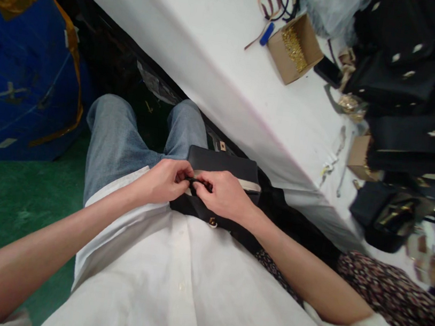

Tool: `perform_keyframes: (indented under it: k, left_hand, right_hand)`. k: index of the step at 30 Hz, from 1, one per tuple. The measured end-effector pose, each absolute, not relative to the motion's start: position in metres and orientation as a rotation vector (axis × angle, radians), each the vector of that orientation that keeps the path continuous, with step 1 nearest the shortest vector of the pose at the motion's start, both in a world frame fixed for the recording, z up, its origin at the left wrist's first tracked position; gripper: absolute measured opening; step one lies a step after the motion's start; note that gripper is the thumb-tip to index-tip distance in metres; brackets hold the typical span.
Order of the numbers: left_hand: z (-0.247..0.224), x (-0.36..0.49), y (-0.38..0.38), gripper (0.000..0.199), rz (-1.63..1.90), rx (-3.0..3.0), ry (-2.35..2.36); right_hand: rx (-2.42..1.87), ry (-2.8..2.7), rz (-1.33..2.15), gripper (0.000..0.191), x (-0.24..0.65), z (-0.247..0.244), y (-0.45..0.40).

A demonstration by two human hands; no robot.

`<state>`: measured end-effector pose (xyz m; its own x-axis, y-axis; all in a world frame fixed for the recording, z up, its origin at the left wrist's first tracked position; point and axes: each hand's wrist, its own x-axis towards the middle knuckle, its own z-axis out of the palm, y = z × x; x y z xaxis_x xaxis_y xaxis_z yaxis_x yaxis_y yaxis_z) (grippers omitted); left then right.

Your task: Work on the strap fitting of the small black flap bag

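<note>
Head view, single frame, tilted. Black handbag [223, 165] resting on the lap, over the jeans [117, 141], near frame centre; its lower edge hidden behind both hands, one small gold fitting [213, 222] showing at 6 o'clock of it. Left hand [164, 180]: fingers drawn together, pinching a small dark part [197, 183] at the bag's top edge; part too small to identify. Right hand [223, 193]: likewise pinching the same part, fingertips meeting the left's. White tabletop [204, 26] toward 12 o'clock. Cardboard box [295, 47] of gold hardware at 1 o'clock. Stacked black bags [415, 83] at 2 o'clock, partly cut off, dim. Blue wrapped bundle [21, 60] at 10 o'clock, cropped.
</note>
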<state>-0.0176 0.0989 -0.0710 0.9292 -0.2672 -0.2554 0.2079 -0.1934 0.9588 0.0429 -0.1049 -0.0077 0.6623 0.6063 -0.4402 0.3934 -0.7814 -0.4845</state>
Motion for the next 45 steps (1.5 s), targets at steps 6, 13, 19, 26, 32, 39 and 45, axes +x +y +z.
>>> perform_keyframes:
  k: [6,13,19,26,32,39,45]
  left_hand:
    - [-0.073,-0.013,0.097,0.021,-0.406,1.785,-0.036]
    - [-0.069,-0.010,0.093,0.023,-0.402,1.817,-0.018]
    - [-0.067,-0.011,0.092,0.023,-0.385,1.852,-0.004]
    - [-0.070,-0.015,0.091,0.022,-0.384,1.861,0.010]
    - [-0.066,-0.017,0.092,0.025,-0.391,1.854,0.036]
    - [-0.070,-0.019,0.094,0.034,-0.334,1.865,-0.001]
    - [-0.068,-0.016,0.092,0.029,-0.353,1.858,0.012]
  right_hand:
    - [-2.484,-0.830,0.894,0.020,0.044,-0.008,-0.109]
    - [-2.416,-0.793,0.926,0.010,0.045,-0.007,-0.112]
    - [-2.462,-0.654,0.805,0.012,0.035,-0.009,-0.110]
    - [-2.411,-0.619,0.798,0.012,0.034,-0.017,-0.109]
    - [-2.455,-0.670,0.731,0.010,0.032,-0.015,-0.105]
    - [-2.466,-0.723,0.751,0.008,0.035,-0.013,-0.105]
    - [-2.529,-0.808,0.747,0.007,0.036,-0.012,-0.105]
